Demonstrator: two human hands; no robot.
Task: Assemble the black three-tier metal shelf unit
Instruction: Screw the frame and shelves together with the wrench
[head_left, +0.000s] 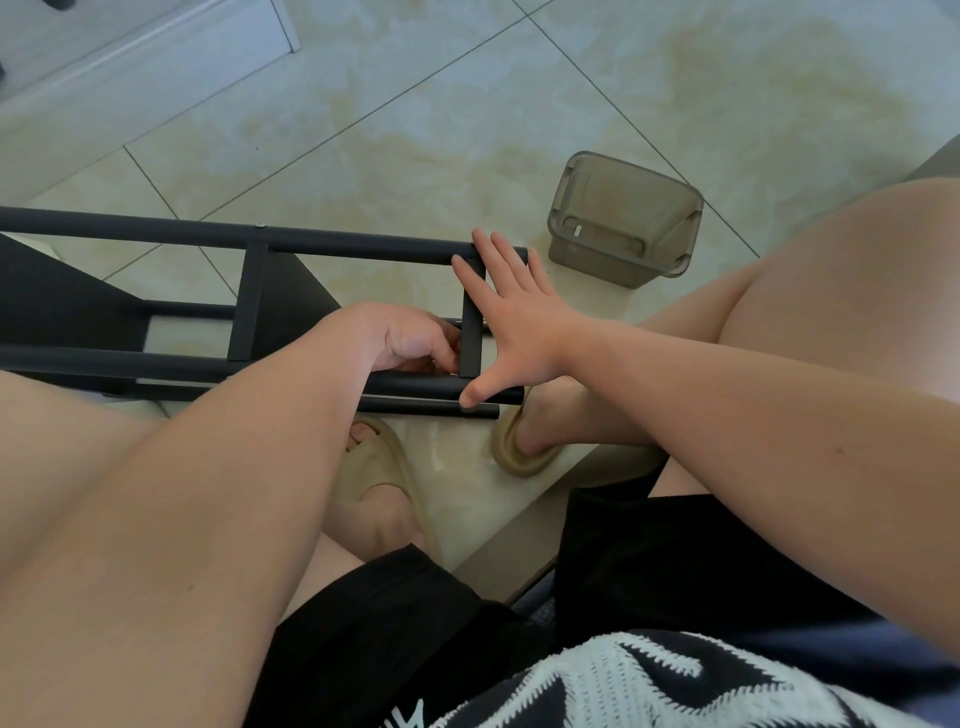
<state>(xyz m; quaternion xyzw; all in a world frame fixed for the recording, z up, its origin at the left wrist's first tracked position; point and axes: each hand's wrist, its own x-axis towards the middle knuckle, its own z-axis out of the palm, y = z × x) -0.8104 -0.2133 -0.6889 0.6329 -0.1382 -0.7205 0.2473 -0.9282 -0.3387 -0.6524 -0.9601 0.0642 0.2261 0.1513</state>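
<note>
shelf frame (248, 306): lies on its side, running from 9 o'clock to centre.
right hand (511, 317): spread flat, nothing grasped; fingertips on far tube (363, 247), thumb on near tube (415, 387), palm over end crossbar (471, 332).
left hand (402, 338): fingers curled at the crossbar's near joint; cannot tell what it grips.
plastic bin (623, 218): on the floor, 2 o'clock of right hand.

Right hand (511, 317) flat on frame (358, 246), left hand (410, 340) curled

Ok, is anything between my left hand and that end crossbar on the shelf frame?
Nothing visible. The left hand sits right at the end crossbar near its lower joint; the right hand lies spread flat across it.
</note>
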